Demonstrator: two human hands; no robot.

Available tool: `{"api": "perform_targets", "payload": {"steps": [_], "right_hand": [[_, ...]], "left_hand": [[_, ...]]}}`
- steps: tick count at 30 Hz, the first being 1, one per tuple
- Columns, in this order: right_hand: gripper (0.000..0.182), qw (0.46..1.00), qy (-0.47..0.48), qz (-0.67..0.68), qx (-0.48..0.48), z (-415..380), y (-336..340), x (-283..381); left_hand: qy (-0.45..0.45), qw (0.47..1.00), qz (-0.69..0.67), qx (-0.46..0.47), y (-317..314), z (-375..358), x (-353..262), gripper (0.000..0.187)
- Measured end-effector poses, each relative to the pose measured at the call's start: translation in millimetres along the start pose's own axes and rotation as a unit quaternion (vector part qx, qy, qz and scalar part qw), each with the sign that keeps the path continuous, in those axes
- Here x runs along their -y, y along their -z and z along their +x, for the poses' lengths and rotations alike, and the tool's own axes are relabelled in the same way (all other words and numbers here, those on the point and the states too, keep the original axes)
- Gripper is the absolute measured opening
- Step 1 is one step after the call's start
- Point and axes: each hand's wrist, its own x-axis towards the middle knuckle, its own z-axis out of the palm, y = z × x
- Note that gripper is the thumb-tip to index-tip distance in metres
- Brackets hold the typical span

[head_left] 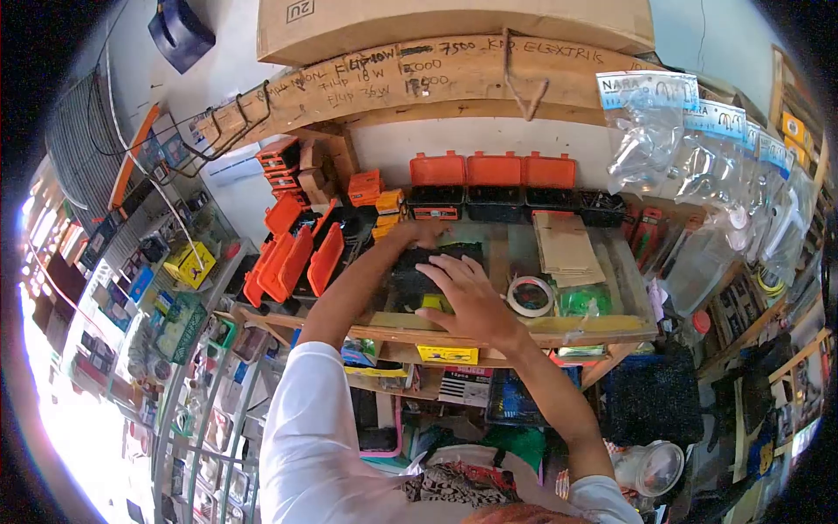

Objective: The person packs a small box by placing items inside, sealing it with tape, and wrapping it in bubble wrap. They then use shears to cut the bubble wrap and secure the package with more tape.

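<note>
On the glass-topped counter (419, 325), a dark box or tray (463, 253) lies between my hands. My right hand (467, 297) is over its near right part, back of the hand up and fingers spread, with nothing visible in it. Yellow-green material (436, 303) shows beside the thumb. My left hand (425, 232) reaches to the far left edge of the dark box, close to the black cases with orange lids (496, 171). Its fingers are small and blurred, so what they touch cannot be made out.
Open orange cases (286, 262) stand at the left, with small orange boxes (365, 188) behind. A tape roll (530, 297) and brown envelopes (566, 251) lie at the right. Plastic bags (646, 140) hang at the upper right, near a wooden beam (349, 86) and its metal hooks.
</note>
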Motion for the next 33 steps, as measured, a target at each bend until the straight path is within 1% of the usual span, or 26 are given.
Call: {"api": "perform_targets", "payload": {"steps": [1,3,5,7,9,10,12,14,17,20,23,25,27,29,30,31,32,33], "right_hand": [[0.063,1.0,-0.004,-0.003,0.008,2.7,-5.2,-0.6],[0.064,1.0,-0.014,-0.009,0.027,6.6,-15.7,-1.2],[0.066,0.999,-0.021,-0.031,0.039,8.2,-27.5,-2.8],[0.068,0.998,-0.029,-0.038,0.046,11.2,-33.4,-6.6],[0.07,0.998,-0.042,-0.027,0.046,13.4,-35.8,-10.5],[0.071,0.998,-0.04,-0.03,0.04,13.5,-36.0,-11.8],[0.073,0.998,-0.04,-0.034,0.03,11.8,-37.2,-13.5],[0.073,0.998,-0.03,-0.036,0.032,11.3,-35.0,-12.4],[0.074,0.999,-0.009,-0.027,0.022,6.9,-38.3,-13.6],[0.073,1.0,0.005,-0.02,0.008,6.3,-39.7,-16.1],[0.073,1.0,0.003,-0.018,0.005,6.4,-37.2,-16.7],[0.072,1.0,-0.002,-0.019,0.009,6.4,-34.8,-15.9],[0.071,1.0,-0.012,-0.02,0.013,6.5,-33.0,-14.0],[0.07,0.999,-0.021,-0.006,0.025,5.9,-31.5,-16.4],[0.07,0.999,-0.024,0.003,0.033,5.9,-30.1,-17.7],[0.065,0.998,-0.045,0.018,0.051,6.9,-27.4,-19.3],[0.063,0.996,-0.048,0.038,0.062,6.9,-25.8,-22.0],[0.061,0.995,-0.05,0.057,0.072,6.3,-23.5,-24.6]], "left_hand": [[0.033,0.999,-0.029,0.002,0.7,-2.1,-5.9,0.055],[0.071,0.997,-0.04,0.001,-0.8,-5.1,-13.1,0.057],[0.077,0.997,-0.005,-0.013,-2.9,-4.3,-15.9,0.054],[0.135,0.986,-0.034,0.087,0.1,7.6,-15.4,0.048],[0.13,0.985,-0.029,0.11,6.4,8.0,-11.2,0.04],[0.098,0.991,-0.011,0.085,11.0,-1.9,-18.9,0.036],[0.048,0.997,0.008,0.059,24.8,-15.5,-32.9,0.035],[0.011,0.998,0.012,0.054,33.3,-20.5,-37.4,0.041],[-0.002,0.999,-0.009,0.038,20.5,-14.9,-24.9,0.053],[0.031,0.98,-0.196,0.032,24.3,-28.8,-33.8,0.058],[0.18,0.941,-0.287,0.006,45.4,-53.5,-66.1,0.059],[0.124,0.958,-0.255,0.047,38.8,-48.5,-47.9,0.058],[0.082,0.969,-0.227,0.05,36.3,-47.3,-38.0,0.054],[0.056,0.976,-0.211,0.011,46.9,-61.6,-60.0,0.049],[0.05,0.973,-0.225,-0.02,39.9,-61.3,-59.5,0.047],[0.044,0.969,-0.238,-0.052,32.9,-60.3,-60.2,0.046],[0.037,0.964,-0.249,-0.087,28.5,-59.8,-60.3,0.044],[0.031,0.972,-0.191,-0.131,35.6,-70.2,-76.1,0.03]]}}
